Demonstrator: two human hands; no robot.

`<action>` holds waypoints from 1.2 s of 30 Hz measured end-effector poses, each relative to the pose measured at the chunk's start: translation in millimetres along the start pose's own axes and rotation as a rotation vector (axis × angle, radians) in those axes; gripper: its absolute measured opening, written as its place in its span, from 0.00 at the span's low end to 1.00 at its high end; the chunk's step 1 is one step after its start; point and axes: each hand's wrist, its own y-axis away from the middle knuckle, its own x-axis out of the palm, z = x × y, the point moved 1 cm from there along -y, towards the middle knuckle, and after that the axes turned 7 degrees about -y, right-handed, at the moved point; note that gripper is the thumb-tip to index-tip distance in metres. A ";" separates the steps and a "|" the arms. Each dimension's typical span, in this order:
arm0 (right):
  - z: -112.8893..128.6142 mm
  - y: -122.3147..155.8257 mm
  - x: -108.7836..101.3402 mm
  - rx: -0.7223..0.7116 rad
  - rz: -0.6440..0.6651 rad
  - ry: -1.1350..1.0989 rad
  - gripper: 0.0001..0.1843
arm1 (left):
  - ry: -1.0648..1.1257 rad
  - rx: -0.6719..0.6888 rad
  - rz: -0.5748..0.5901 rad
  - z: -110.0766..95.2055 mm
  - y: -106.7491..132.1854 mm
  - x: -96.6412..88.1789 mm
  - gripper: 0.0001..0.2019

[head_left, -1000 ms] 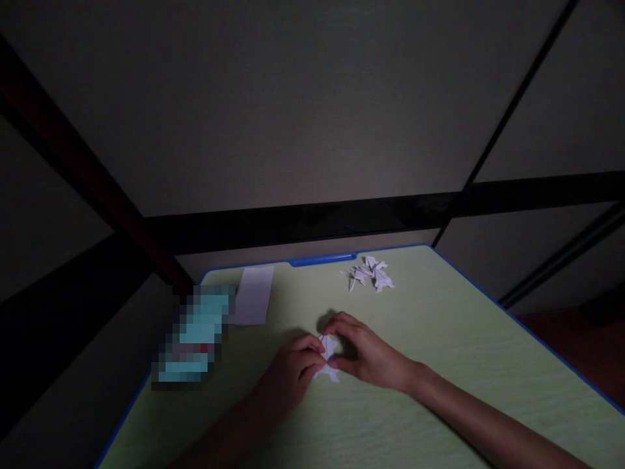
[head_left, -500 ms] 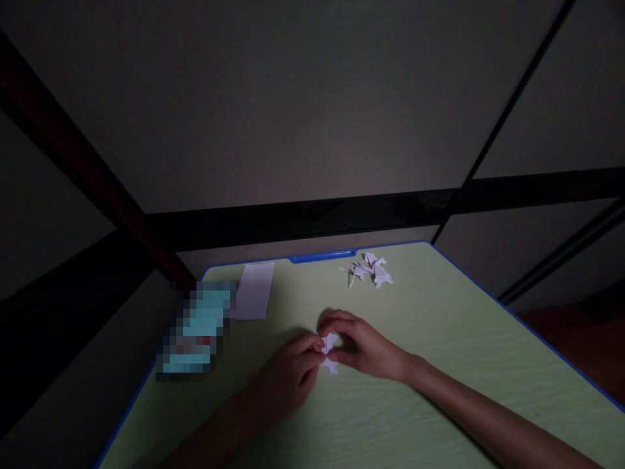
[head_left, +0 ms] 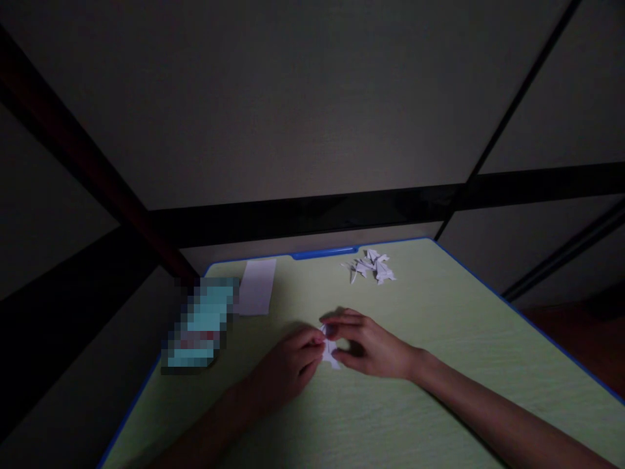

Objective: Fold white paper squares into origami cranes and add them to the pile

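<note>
A small white origami frog (head_left: 329, 355), pointed at the far end and with leg-like flaps at the near end, lies on the tabletop between both hands. My left hand (head_left: 291, 362) pinches its left edge with thumb and fingers. From the other side, my right hand (head_left: 375, 346) arches over it, the index finger near the pointed end and the thumb at the right edge. Fingers cover part of the folds. Farther back sits a cluster of several similar white folded paper figures (head_left: 378, 267).
The pale green table (head_left: 439, 312) has a blue rim and a blue pen groove (head_left: 325, 253) at its far edge. A flat white paper sheet (head_left: 258, 286) lies at back left, beside a pixelated teal object (head_left: 200, 322). A panelled wall (head_left: 303, 117) rises behind.
My right fingers have shifted slightly on the paper, and more of the frog's middle and pointed end shows. The whole view has moved a little; the other things stay in place.
</note>
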 end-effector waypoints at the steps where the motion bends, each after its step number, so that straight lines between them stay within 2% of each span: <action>1: 0.7 0.5 0.5 -0.009 0.006 0.024 0.10 | -0.056 0.026 0.008 -2.0 -0.4 -0.4 0.09; 6: 1.9 2.9 2.2 -0.062 0.037 0.168 0.11 | -0.219 0.120 0.074 -7.4 -1.7 -2.1 0.10; 13: -1.2 4.3 3.7 -0.136 0.062 0.282 0.11 | -0.044 0.026 0.002 1.1 0.4 0.4 0.06; 26: -2.7 5.1 5.1 -0.205 0.037 0.363 0.12 | -0.038 0.029 0.013 2.2 1.8 2.0 0.08; 36: -1.6 5.2 -2.7 -0.214 0.131 0.201 0.08 | 0.045 -0.101 -0.033 6.4 0.7 7.0 0.06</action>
